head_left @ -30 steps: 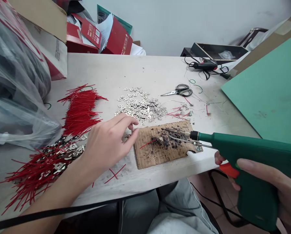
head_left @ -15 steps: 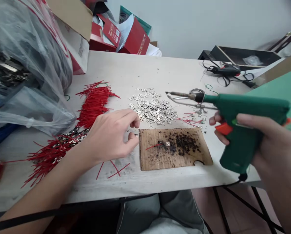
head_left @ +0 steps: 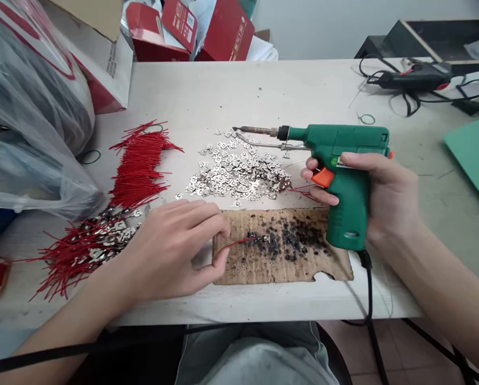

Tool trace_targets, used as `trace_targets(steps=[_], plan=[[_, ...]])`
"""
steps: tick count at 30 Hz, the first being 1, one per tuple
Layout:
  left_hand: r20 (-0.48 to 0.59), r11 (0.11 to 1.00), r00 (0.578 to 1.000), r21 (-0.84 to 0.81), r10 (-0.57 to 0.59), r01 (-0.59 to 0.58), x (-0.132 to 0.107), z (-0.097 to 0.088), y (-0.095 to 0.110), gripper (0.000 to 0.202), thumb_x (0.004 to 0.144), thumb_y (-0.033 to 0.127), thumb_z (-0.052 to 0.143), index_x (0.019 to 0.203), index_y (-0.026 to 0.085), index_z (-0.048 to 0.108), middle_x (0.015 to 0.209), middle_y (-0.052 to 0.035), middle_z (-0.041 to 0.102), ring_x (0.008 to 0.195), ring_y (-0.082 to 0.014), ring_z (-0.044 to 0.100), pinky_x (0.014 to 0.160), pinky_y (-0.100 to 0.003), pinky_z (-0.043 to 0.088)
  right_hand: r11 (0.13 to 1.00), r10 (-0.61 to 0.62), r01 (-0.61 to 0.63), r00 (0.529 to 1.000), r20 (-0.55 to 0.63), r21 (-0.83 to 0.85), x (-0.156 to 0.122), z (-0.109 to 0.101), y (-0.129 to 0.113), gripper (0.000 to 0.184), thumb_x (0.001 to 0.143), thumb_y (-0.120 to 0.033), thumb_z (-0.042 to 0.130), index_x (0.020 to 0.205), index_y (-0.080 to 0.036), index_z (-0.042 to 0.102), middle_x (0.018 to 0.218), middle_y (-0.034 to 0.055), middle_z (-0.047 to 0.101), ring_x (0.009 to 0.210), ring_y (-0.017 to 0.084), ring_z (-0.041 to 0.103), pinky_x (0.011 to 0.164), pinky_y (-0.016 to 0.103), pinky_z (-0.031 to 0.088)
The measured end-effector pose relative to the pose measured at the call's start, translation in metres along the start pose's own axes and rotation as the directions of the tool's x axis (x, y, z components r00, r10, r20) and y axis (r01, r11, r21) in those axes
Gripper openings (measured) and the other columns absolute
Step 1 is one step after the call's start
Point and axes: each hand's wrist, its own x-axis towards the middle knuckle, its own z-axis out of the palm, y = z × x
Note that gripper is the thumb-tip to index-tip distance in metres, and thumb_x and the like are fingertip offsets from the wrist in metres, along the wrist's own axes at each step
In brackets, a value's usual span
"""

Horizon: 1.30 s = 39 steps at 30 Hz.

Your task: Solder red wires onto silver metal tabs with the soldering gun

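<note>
My right hand (head_left: pixel 387 198) grips a green soldering gun (head_left: pixel 346 182), a finger by its orange trigger. Its dark tip points left above a heap of small silver metal tabs (head_left: pixel 239 174). At the left edge of a scorched cardboard piece (head_left: pixel 239 267), my left hand (head_left: pixel 179 248) has thumb and curled fingers around the free end of a red wire (head_left: pixel 241 241). The wire's other end lies at a small metal tab (head_left: pixel 266 239) on the cardboard. Whether the two are joined is too small to tell.
Behind my left hand lies a bundle of red wires (head_left: pixel 138 168). Nearer are red wires with metal tabs (head_left: pixel 74 256). A plastic bag (head_left: pixel 34 107) stands at left and red boxes (head_left: pixel 231 32) at the back. A black corded tool (head_left: pixel 416 77) lies back right.
My left hand has come to the wire's free end and closed around it. The view has shifted, and the soldering gun now appears further left, above the cardboard's right part.
</note>
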Motion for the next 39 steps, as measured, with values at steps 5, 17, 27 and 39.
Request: trace_targets(steps=[5,17,27,39], plan=[[-0.06,0.994,0.997,-0.091,0.05,-0.056,0.002,-0.002,-0.007,0.008,0.085,0.015,0.061,0.089,0.021,0.059,0.083,-0.0005,0.066,0.073,-0.0145,0.062,0.065,-0.03,0.047,0.999,0.007,-0.006,1.0,-0.029,0.036,0.002,-0.001,0.0,0.018,0.088,-0.022,0.058,0.08,-0.018,0.074,0.092,0.0101,0.069,0.061,0.016,0.049,0.051,0.03,0.034],[0.024,0.988,0.998,0.14,0.057,-0.059,0.038,-0.031,-0.017,0.013,0.089,0.018,0.051,0.094,0.019,0.064,0.081,0.0001,0.068,0.065,-0.0136,0.059,0.059,-0.029,0.042,0.996,-0.036,0.039,0.998,-0.048,0.077,0.002,-0.002,-0.006,0.017,0.086,-0.018,0.058,0.088,-0.015,0.074,0.09,0.0127,0.068,0.063,0.018,0.052,0.049,0.029,0.037],[-0.145,1.0,0.989,0.001,0.03,-0.03,0.051,-0.023,-0.026,0.013,0.087,0.012,0.054,0.092,0.016,0.065,0.084,-0.0003,0.066,0.07,-0.0106,0.055,0.064,-0.026,0.04,0.998,-0.029,0.033,0.996,-0.088,0.047,0.003,-0.005,-0.007,0.018,0.085,-0.018,0.058,0.086,-0.021,0.076,0.09,0.0129,0.067,0.078,0.024,0.059,0.046,0.028,0.037],[0.376,0.997,0.924,0.019,-0.072,0.07,0.039,-0.014,0.007,0.014,0.085,0.027,0.061,0.073,0.02,0.056,0.074,0.0033,0.063,0.062,-0.0125,0.051,0.056,-0.029,0.026,0.995,-0.026,0.034,0.996,-0.089,0.095,0.004,-0.004,-0.006,0.022,0.086,-0.013,0.055,0.085,-0.015,0.077,0.089,0.0159,0.065,0.077,0.023,0.057,0.046,0.027,0.037]])
